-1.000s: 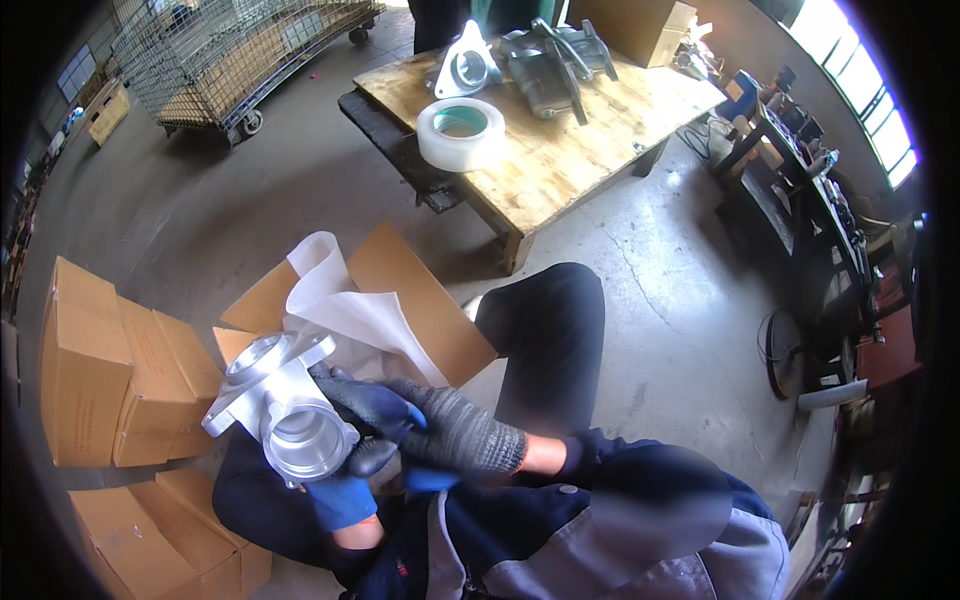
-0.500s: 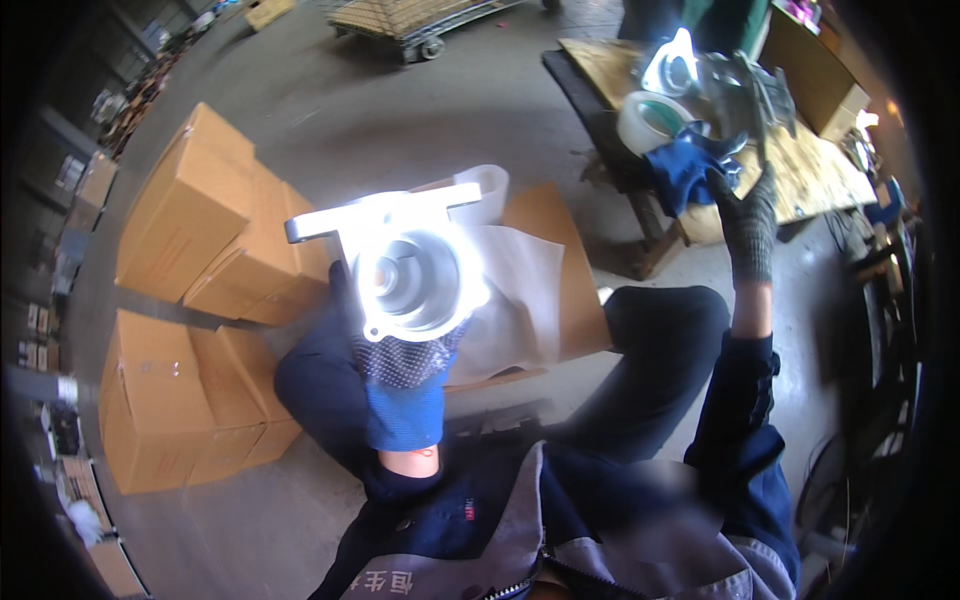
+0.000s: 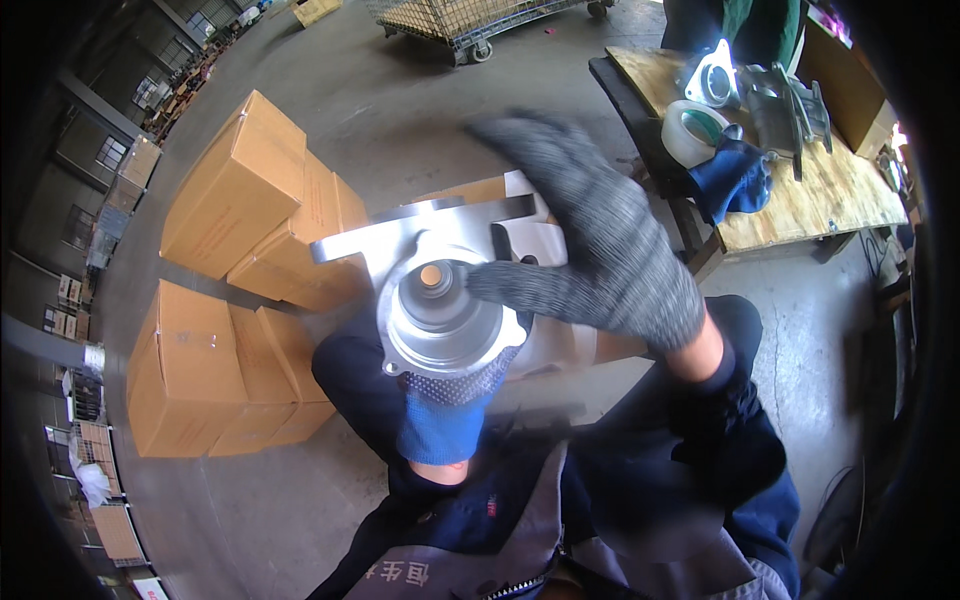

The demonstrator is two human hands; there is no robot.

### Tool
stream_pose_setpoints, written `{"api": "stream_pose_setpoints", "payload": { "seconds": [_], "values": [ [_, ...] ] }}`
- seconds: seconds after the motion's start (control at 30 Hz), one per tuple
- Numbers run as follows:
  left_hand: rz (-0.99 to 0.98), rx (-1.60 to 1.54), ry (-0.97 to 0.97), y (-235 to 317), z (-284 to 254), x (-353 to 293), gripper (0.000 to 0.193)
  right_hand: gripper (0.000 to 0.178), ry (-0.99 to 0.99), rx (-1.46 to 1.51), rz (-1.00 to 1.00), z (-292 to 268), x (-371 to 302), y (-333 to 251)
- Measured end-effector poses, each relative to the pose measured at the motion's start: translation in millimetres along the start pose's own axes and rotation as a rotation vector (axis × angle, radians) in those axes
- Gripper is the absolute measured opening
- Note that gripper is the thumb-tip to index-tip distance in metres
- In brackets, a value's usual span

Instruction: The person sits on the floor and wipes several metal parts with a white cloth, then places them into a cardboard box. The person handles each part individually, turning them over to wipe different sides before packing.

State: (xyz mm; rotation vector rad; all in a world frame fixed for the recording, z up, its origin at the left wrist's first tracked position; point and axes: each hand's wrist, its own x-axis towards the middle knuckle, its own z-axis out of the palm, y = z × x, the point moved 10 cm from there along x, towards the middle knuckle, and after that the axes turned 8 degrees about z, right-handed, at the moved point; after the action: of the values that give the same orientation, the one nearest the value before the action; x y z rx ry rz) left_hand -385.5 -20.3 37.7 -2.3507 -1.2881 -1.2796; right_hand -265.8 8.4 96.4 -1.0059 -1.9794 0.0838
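A silvery cast metal housing with a round stepped bore and a flat flange bar is held up in front of my lap. My left hand, in a blue-cuffed dotted glove, grips it from beneath, most of its fingers hidden behind the metal. Over the housing's right side comes my right hand in a dark grey knit glove, thumb and fingers spread apart. Its thumb overlaps the bore's right edge; whether it touches cannot be told. Behind the housing lies an open cardboard box with white sheet lining.
Closed cardboard boxes are stacked on the left. A wooden-topped bench at the right bears a tape roll, a blue cloth and more metal castings. A person in green stands behind it. A wire cart is at the back.
My right hand has come from beside the blue cloth on the bench, leftward to the housing. The view has shifted left, and the housing is less glaringly lit.
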Motion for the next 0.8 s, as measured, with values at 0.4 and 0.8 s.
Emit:
{"api": "stream_pose_setpoints", "payload": {
  "seconds": [0.4,0.8],
  "values": [
    [-0.066,-0.062,-0.380,-70.9,35.4,-55.1,0.065,0.068,-0.395,0.265,0.264,65.1,37.4,13.6],
    [-0.206,-0.706,0.187,-48.4,-36.7,4.7,0.057,0.089,-0.741,0.372,0.371,71.1,32.4,-10.1]
  ]
}}
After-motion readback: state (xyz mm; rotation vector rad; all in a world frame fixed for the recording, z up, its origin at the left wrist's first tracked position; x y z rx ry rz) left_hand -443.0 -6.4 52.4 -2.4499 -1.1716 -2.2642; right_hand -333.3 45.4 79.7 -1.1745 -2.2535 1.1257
